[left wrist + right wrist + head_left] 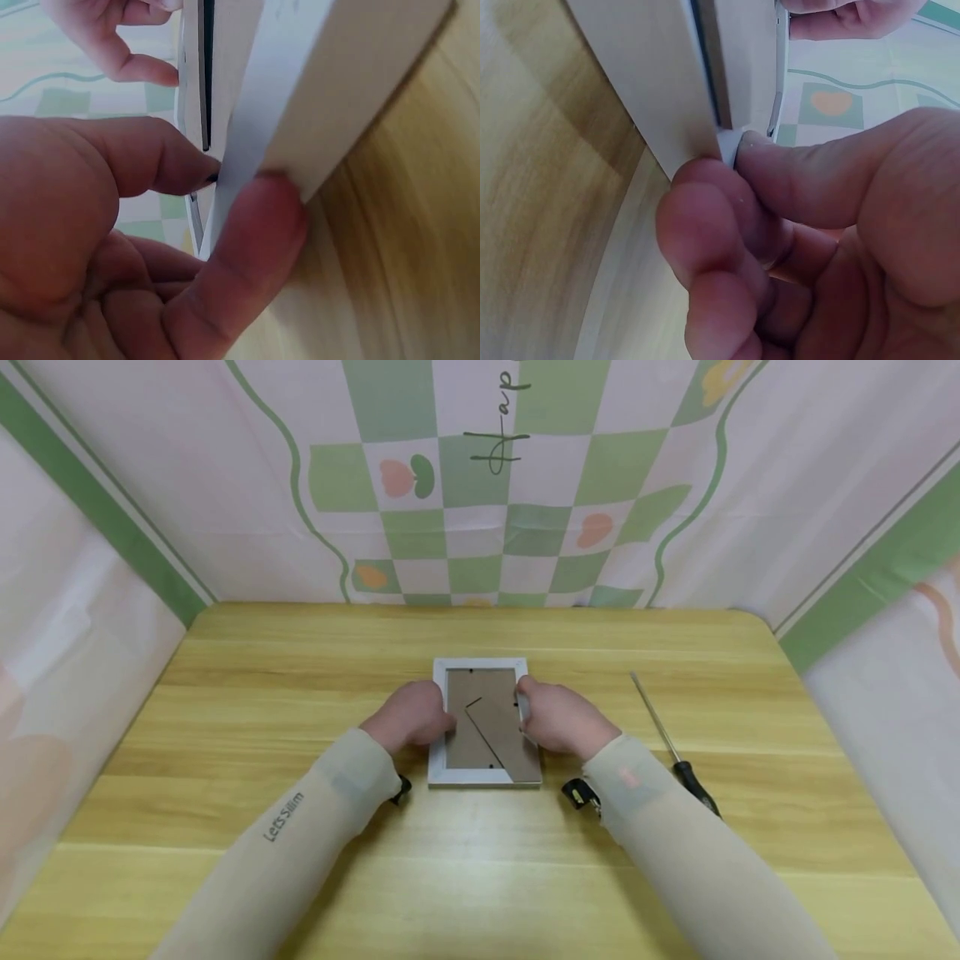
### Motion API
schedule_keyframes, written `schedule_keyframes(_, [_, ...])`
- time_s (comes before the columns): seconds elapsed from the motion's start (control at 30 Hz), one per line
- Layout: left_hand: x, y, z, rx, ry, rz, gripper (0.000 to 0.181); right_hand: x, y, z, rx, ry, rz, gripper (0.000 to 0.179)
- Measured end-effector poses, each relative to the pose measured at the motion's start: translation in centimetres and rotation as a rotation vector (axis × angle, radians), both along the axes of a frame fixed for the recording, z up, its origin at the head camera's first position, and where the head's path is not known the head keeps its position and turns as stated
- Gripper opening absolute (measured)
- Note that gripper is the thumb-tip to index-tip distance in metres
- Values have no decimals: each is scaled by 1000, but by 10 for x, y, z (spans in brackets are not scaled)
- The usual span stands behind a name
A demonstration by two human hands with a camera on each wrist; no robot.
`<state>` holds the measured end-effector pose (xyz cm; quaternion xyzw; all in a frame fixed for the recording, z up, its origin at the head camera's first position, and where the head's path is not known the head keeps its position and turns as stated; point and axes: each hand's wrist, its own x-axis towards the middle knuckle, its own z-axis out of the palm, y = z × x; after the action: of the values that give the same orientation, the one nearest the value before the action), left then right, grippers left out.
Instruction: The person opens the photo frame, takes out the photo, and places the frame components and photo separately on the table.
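Observation:
A white picture frame point(480, 663) lies on the table with its brown backing board point(459, 747) facing up. A stand leg point(517, 753) lies along the board, its lower end reaching over the frame's near rim. Small dark tabs show around the board's edge. My left hand point(415, 713) pinches the left rim, thumb on the inner side by a dark tab and a finger point(262, 232) against the outer side. On the opposite side my right hand point(558, 717) pinches the right rim between its thumb point(802, 176) and curled fingers.
A screwdriver with a black handle point(696, 787) lies to the right, beside my right forearm, its tip pointing away. The wooden table point(300, 652) ends at a patterned curtain point(480, 535) at the back, with more fabric at both sides.

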<state>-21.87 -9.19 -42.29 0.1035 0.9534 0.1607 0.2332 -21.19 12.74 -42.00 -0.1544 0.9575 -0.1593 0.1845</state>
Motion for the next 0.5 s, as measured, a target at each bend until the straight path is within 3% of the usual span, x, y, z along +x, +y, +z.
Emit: schedule_keyframes(0.5, [3,-9,-5,45,44,-47,45,0,3,1,-28,15,-1,46])
